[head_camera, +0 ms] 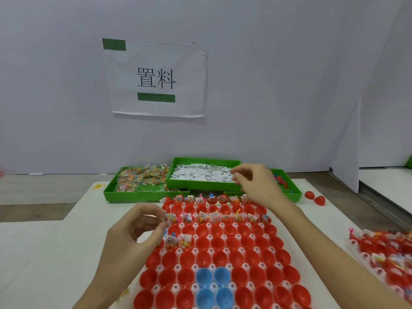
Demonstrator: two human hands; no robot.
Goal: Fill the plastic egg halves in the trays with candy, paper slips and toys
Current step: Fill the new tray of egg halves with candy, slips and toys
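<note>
A clear tray (pixel 176 287) in front of me holds rows of red egg halves (pixel 236 257) and a few blue ones (pixel 214 276). The far rows and two cups in the fifth row carry candy and paper slips. My left hand (pixel 133 233) pinches a small candy packet (pixel 169 217) at the tray's left edge. My right hand (pixel 256 184) reaches with curled fingers over the green tray of white paper slips (pixel 200 175); whether it holds a slip I cannot tell.
A green tray of candy packets (pixel 138 178) stands at the back left, and a green tray of small toys (pixel 289 186) at the back right. Two loose red halves (pixel 314 197) lie beside it. A second filled egg tray (pixel 383 248) lies at the right.
</note>
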